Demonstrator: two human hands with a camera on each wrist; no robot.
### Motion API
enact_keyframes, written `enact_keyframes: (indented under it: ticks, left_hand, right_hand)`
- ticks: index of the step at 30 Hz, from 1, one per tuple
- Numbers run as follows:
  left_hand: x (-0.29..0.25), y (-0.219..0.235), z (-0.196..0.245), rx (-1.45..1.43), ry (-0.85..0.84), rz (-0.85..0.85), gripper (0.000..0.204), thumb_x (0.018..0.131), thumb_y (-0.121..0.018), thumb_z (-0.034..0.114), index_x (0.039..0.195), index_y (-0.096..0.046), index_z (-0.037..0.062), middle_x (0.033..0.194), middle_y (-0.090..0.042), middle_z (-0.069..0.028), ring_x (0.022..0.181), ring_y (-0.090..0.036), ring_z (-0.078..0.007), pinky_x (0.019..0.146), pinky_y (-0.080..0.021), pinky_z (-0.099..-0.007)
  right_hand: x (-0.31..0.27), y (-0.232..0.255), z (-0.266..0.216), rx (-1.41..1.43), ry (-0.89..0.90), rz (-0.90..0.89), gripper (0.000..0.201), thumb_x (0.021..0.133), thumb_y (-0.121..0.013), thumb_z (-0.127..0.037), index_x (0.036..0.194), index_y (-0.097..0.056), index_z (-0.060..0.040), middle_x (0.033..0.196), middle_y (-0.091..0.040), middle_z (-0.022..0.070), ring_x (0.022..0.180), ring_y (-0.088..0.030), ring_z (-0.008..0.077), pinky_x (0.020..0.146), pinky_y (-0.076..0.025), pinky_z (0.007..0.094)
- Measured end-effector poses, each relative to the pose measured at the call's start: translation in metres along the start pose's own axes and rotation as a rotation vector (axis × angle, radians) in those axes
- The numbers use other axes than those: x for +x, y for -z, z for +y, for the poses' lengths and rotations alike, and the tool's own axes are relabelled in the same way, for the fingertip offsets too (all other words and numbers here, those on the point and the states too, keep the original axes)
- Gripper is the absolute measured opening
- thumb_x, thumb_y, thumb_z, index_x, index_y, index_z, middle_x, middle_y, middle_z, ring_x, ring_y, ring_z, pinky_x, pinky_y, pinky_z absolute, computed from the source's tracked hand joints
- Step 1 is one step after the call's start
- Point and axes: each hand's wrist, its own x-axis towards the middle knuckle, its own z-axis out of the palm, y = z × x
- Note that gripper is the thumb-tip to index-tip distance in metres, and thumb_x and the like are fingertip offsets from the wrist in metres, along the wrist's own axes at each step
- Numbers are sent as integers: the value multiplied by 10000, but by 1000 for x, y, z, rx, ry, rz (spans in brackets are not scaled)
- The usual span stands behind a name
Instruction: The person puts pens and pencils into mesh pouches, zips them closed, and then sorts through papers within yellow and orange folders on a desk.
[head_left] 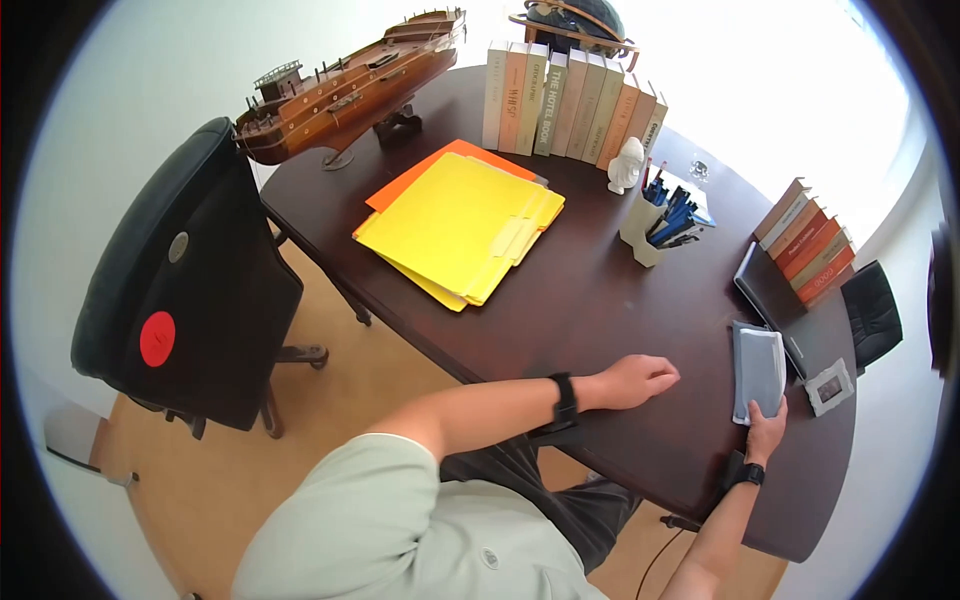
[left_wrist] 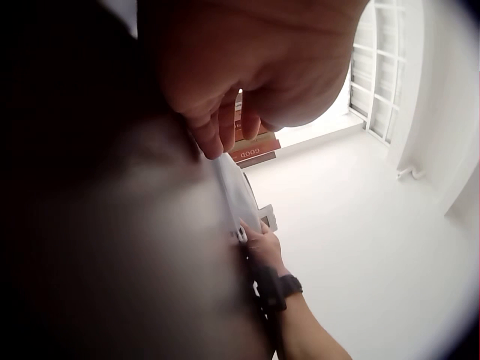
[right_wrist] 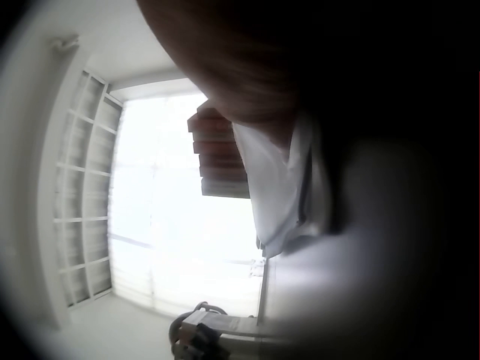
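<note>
My right hand (head_left: 766,434) grips the near end of a flat grey pouch (head_left: 756,365) with a whitish edge, thumb on its top. The pouch lies at the right part of the dark wooden desk (head_left: 600,310), beside a closed black laptop (head_left: 770,300). In the right wrist view the pouch (right_wrist: 274,187) looks pale and partly dark with blur. My left hand (head_left: 638,382) rests by the desk's near edge, its fingers loosely curled and holding nothing. The left wrist view shows that hand (left_wrist: 255,67) from close up, with the right hand (left_wrist: 262,246) beyond it at the pouch.
A small picture frame (head_left: 830,387) and a short row of books (head_left: 805,245) stand at the right. Pens fill a holder (head_left: 640,235) near a white figurine (head_left: 626,166). Yellow folders (head_left: 450,225) lie at the left, below a model ship (head_left: 350,95). Taller books (head_left: 570,105) line the back.
</note>
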Motion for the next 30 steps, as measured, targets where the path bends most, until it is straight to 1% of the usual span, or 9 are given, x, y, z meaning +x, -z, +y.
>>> enact_keyframes:
  ticks: [5,9,12,17,20,22,25,27,30]
  left_hand:
    - [-61,13,-9,225,-156,83,270,1019,-614,218,1199,-698,35,1157,-711,-118,1059,-688,-276,932,-540,-360]
    - [-107,37,-10,302,-168,172,253,997,-641,192,1190,-702,41,1171,-711,-117,1065,-690,-286,928,-545,-365]
    - [-138,56,3,335,-53,272,235,973,-670,168,1169,-712,46,1193,-709,-121,1071,-693,-287,925,-552,-367]
    - [-164,73,8,585,-115,475,196,942,-699,174,1092,-731,52,1174,-719,-123,1089,-693,-316,936,-558,-389]
    - [-161,71,12,537,-49,473,199,921,-712,129,1099,-737,45,1184,-717,-134,1079,-695,-340,929,-559,-398]
    - [-153,65,15,437,-25,448,184,941,-702,101,1107,-733,26,1167,-723,-120,1061,-710,-281,916,-569,-358]
    - [-131,45,16,166,88,381,203,976,-678,90,1155,-711,0,1165,-725,-108,1058,-707,-212,922,-568,-324]
    - [-112,32,20,18,192,305,243,1003,-656,92,1216,-681,-22,1174,-719,-111,1067,-695,-177,940,-561,-306]
    - [-70,5,22,-251,285,191,337,1007,-653,91,1313,-613,-43,1201,-707,-146,1091,-688,-188,971,-551,-308]
  right_hand:
    - [-10,7,4,-61,56,74,798,769,-867,-169,1473,-515,-38,1373,-603,210,1273,-582,381,1093,-447,435]
    - [-14,10,-1,-123,32,130,813,762,-869,-174,1483,-513,-59,1326,-613,208,1243,-592,386,1083,-452,447]
    - [-17,9,-6,-101,9,145,815,755,-873,-175,1480,-519,-62,1306,-618,212,1232,-598,385,1075,-458,454]
    - [-13,10,6,62,28,159,749,745,-878,-155,1417,-580,-15,1290,-647,199,1208,-628,350,1058,-475,437]
    - [-14,16,-3,224,22,121,708,753,-870,-93,1390,-591,38,1295,-668,168,1179,-640,274,1045,-481,387]
    - [-22,21,-24,497,-102,70,710,778,-863,-52,1409,-563,72,1276,-663,138,1100,-650,215,983,-515,341]
    - [-27,12,-33,836,-136,-15,724,824,-816,47,1471,-491,59,1245,-658,124,1066,-653,191,942,-544,321]
    - [-31,11,-48,871,-173,-109,728,826,-807,58,1481,-488,54,1343,-621,125,1158,-639,205,1020,-525,341]
    - [-36,7,-70,1005,-201,-221,711,837,-789,62,1477,-481,67,1347,-616,143,1176,-635,212,1010,-537,337]
